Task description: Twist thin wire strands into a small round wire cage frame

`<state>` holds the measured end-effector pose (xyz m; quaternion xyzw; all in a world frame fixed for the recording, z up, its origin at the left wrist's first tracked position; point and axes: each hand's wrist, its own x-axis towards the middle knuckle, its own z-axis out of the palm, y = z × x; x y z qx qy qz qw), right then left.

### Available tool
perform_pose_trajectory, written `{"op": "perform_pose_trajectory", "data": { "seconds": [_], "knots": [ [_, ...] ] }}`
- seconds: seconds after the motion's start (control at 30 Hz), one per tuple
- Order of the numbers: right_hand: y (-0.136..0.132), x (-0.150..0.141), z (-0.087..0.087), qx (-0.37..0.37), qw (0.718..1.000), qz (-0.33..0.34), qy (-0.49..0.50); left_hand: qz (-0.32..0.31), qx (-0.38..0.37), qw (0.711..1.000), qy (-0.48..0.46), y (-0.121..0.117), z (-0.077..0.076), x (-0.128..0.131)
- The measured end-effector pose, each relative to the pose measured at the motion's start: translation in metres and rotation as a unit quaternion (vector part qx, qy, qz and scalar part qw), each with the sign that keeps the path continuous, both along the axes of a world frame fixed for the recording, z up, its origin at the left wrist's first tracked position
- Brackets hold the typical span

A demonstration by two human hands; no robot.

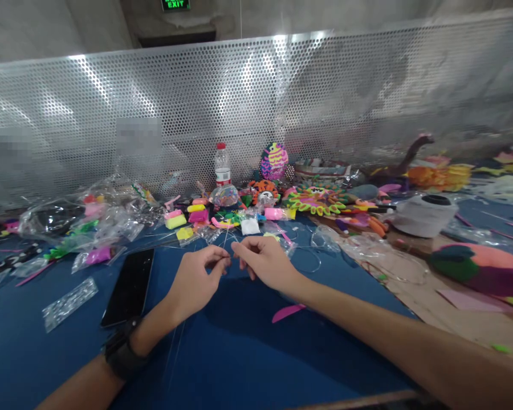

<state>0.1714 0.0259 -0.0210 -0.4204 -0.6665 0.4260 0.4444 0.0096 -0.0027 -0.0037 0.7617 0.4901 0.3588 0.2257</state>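
My left hand (198, 279) and my right hand (265, 259) meet over the blue table cover (222, 347), fingertips almost touching. Both are closed in a pinch on a very thin clear thread (228, 242) that runs up between them and trails down past my left wrist. A black band (120, 350) is on my left wrist. A black phone (129, 286) lies flat just left of my left hand. A pink foam sliver (287, 312) lies under my right forearm.
Clear bags of bright foam pieces (94, 228) crowd the left and back. A water bottle (223, 165), colourful foam crafts (314, 199) and a white spool (423, 215) stand near the perforated metal screen (256, 102). Brown board and foam shapes (474, 267) lie at right.
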Motion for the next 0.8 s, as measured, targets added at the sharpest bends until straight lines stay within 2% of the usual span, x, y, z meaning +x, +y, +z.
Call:
{"op": "perform_pose_trajectory", "data": {
  "seconds": [0.07, 0.17, 0.23, 0.33, 0.43, 0.6, 0.8],
  "knots": [
    [0.002, -0.001, -0.001, -0.064, 0.997, 0.009, 0.048, 0.008, 0.02, 0.999, 0.03, 0.0, -0.001, 0.0],
    [0.0, -0.001, -0.001, -0.065, 0.996, 0.01, 0.054, 0.01, 0.033, 0.998, 0.044, 0.0, -0.001, 0.0],
    [-0.002, 0.002, 0.0, -0.013, 1.0, -0.005, 0.026, 0.015, 0.017, 1.0, 0.02, 0.0, 0.0, -0.001],
    [-0.005, 0.007, 0.001, 0.127, 0.99, -0.049, -0.046, 0.026, -0.022, 0.998, -0.045, 0.003, 0.003, -0.004],
    [-0.004, 0.013, 0.001, 0.279, 0.951, -0.012, -0.13, 0.026, -0.063, 0.993, -0.1, 0.006, 0.006, -0.007],
    [0.001, 0.017, -0.001, 0.388, 0.896, 0.012, -0.215, 0.002, -0.108, 0.986, -0.128, 0.008, 0.008, -0.01],
    [0.006, 0.016, -0.007, 0.587, 0.767, -0.059, -0.253, -0.01, -0.121, 0.986, -0.116, 0.007, 0.01, -0.011]
  ]
}}
